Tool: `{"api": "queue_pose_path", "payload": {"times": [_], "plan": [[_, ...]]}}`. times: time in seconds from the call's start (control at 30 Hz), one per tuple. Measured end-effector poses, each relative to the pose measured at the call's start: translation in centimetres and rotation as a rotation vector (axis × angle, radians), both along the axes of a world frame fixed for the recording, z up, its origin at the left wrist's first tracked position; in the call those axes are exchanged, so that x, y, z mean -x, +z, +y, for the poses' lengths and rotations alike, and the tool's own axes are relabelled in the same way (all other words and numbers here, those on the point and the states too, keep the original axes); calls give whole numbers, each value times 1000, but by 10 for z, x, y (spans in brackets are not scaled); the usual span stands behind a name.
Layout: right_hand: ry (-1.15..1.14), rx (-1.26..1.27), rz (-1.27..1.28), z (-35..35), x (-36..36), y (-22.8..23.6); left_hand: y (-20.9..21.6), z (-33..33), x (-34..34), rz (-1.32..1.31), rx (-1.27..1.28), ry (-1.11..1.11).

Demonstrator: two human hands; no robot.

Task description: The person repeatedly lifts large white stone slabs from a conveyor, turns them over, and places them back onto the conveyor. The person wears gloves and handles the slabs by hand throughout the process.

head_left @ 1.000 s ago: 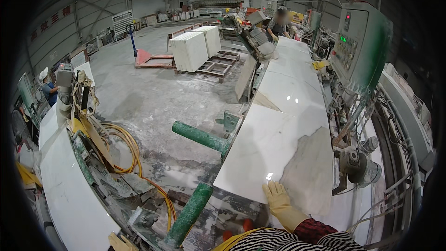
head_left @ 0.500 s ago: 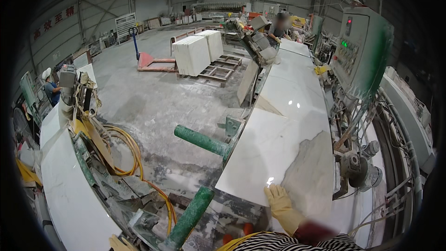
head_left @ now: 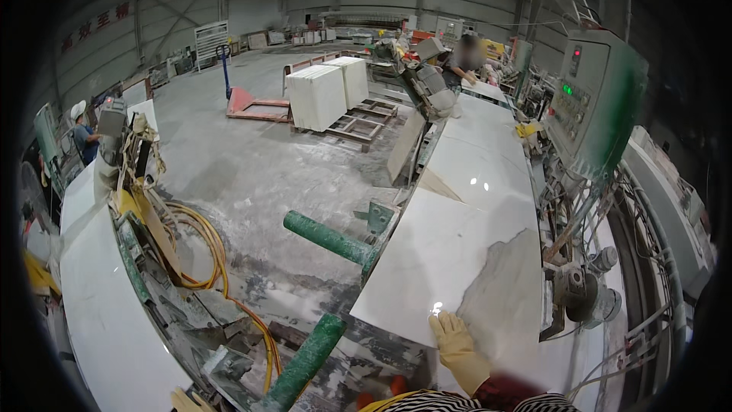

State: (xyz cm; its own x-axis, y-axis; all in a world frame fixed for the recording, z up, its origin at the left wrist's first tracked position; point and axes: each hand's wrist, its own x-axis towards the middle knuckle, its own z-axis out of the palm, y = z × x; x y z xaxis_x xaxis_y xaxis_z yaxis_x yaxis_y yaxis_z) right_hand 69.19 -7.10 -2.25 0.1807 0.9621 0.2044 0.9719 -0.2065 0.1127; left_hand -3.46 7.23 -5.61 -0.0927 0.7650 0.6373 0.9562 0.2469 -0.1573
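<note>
My right hand [head_left: 460,351], in a pale yellow rubber glove, lies flat with fingers extended on the near edge of a white polished stone slab [head_left: 415,275]. A grey, wet-looking patch [head_left: 499,282] spreads across the slab beside these fingers. Further white slabs [head_left: 488,137] continue along the same line away from me. At the bottom left, my left hand [head_left: 191,400] shows only its gloved fingers, stretched out by the near end of another long white slab [head_left: 114,297]. The rest of that hand is cut off by the picture's edge.
Green rollers [head_left: 324,238] jut out between both slab lines. Orange hoses [head_left: 217,259] coil on the floor. To the right stands a control box [head_left: 579,91] above motors. Stacked slabs [head_left: 316,99] rest on a pallet beside a red pallet jack [head_left: 255,107]. Co-workers [head_left: 463,61] [head_left: 85,133] stand farther off.
The view has shifted slightly. Both my gloved hands stay in nearly the same places by the slabs. The far co-worker's arm now reaches over the slab line's far end.
</note>
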Motion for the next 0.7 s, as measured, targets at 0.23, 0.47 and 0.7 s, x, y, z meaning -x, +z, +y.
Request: {"api": "queue_pose_path", "payload": {"times": [0.23,0.47,0.7], "plan": [[-10,69,131,5,5,21,-8,-2,-3,-366,132,189],[-19,107,129,2,0,23,19,-1,-31,-496,215,234],[-56,178,140,9,-3,16,19,-9,-30,-482,219,249]]}}
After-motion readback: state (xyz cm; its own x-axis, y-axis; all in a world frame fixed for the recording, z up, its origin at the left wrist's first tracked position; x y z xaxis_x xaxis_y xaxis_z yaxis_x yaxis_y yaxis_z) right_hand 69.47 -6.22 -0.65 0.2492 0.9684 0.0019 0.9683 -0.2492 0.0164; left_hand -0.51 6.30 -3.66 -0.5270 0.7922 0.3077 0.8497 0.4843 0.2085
